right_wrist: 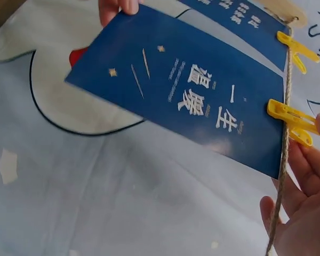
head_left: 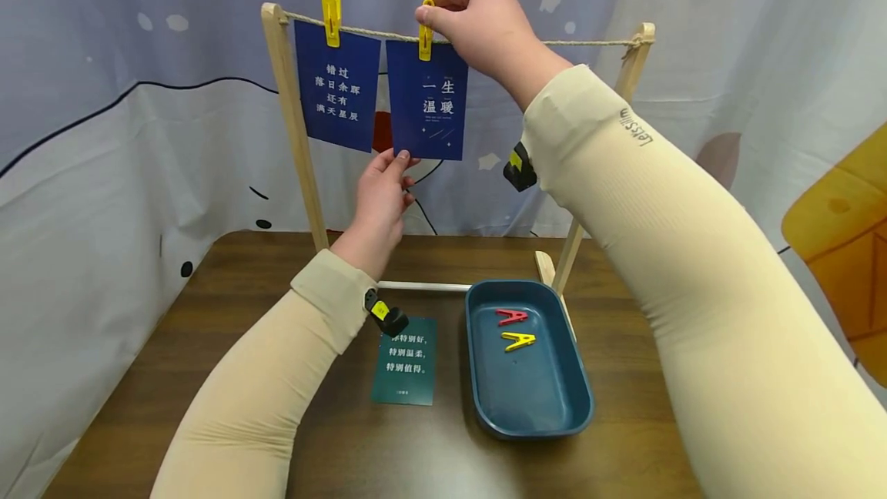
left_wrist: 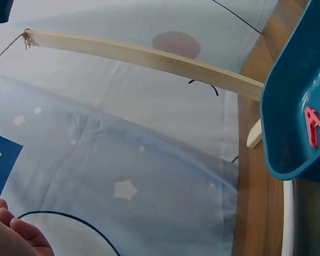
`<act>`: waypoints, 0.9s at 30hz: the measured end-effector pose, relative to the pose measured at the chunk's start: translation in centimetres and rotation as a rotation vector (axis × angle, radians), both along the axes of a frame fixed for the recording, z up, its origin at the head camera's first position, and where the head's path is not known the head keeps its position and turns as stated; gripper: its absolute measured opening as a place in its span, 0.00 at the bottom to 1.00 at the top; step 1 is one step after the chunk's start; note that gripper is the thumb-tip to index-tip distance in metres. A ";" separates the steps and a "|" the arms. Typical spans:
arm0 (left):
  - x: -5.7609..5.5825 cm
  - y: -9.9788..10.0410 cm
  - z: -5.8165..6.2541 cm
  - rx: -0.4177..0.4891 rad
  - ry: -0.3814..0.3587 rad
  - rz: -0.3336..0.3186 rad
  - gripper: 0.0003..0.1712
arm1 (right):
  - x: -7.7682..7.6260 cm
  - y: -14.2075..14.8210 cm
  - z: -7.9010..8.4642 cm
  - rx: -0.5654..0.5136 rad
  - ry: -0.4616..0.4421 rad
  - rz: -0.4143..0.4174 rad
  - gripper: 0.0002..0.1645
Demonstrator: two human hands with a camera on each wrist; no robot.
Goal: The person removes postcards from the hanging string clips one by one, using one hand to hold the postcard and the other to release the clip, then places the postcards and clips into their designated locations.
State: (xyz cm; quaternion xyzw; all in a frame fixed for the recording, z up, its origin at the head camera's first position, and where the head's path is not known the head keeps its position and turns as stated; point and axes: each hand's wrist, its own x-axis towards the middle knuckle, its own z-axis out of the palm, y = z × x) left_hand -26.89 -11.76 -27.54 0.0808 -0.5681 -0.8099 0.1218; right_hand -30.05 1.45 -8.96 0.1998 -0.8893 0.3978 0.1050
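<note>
A blue card with white characters (head_left: 430, 110) hangs at the rope (head_left: 582, 42), its top edge in the jaws of a yellow clothespin (right_wrist: 284, 112). My right hand (head_left: 488, 25) pinches that clothespin's upper end between thumb and fingers. Down at the card's lower left corner, my left hand (head_left: 381, 195) holds it between thumb and fingers. In the left wrist view only part of the left hand (left_wrist: 16, 234) shows, beside the card's corner (left_wrist: 1, 160). To the left, another blue card (head_left: 336, 95) hangs from the rope by a second yellow clothespin (head_left: 332, 18).
A wooden frame (head_left: 294, 114) carries the rope over the brown table (head_left: 644, 406). Under it stands a dark blue bin (head_left: 530, 395) with a red clothespin (head_left: 511, 317) and a yellow clothespin (head_left: 518, 341) inside. A green card (head_left: 404, 380) lies left of the bin. Behind hangs a patterned curtain (head_left: 173, 160).
</note>
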 end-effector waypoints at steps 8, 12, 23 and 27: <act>0.0 0.1 0.0 0.010 0.031 -0.003 0.12 | -0.1 0.6 -0.5 -0.317 0.015 -0.019 0.16; 0.1 0.0 -0.3 -0.003 0.027 -0.001 0.12 | -0.1 0.7 -1.1 -0.499 0.058 -0.026 0.14; 0.9 -0.2 -2.7 0.029 -0.021 -0.025 0.13 | 2.8 1.1 -1.9 -0.716 0.123 0.041 0.10; 2.3 -0.4 -4.2 0.040 -0.068 -0.048 0.13 | 4.4 1.6 -2.9 -0.730 0.190 0.110 0.11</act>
